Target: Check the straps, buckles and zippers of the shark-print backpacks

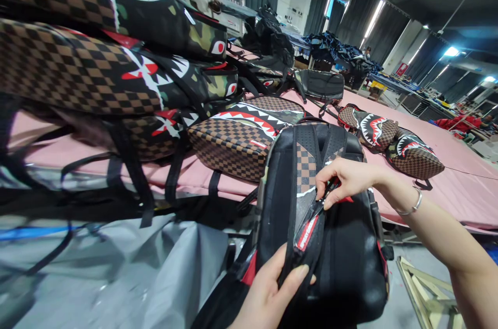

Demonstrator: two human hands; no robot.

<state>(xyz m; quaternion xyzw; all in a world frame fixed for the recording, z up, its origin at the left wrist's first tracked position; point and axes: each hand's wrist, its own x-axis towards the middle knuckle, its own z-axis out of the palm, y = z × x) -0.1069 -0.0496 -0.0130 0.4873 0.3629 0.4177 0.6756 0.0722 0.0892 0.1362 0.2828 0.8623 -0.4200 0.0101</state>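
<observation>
A black backpack (350, 261) with red edging stands upright before me, its back panel and straps facing me. Brown checks cover part of its shoulder strap (306, 163), and a red label with white letters (307, 234) sits lower down on it. My left hand (274, 287) is closed around the lower part of the strap, thumb on top, just below the label. Higher up, my right hand (346, 182) pinches the strap near the label's upper end; a small dark piece shows at the fingertips, too small to name.
Checked and camouflage bags (97, 69) with shark-mouth prints are stacked at the left, straps hanging down. Another checked bag (233, 145) lies behind the backpack on the pink table (459, 189). Two smaller bags (414, 155) lie at the right. Grey sheeting (167, 272) is at lower left.
</observation>
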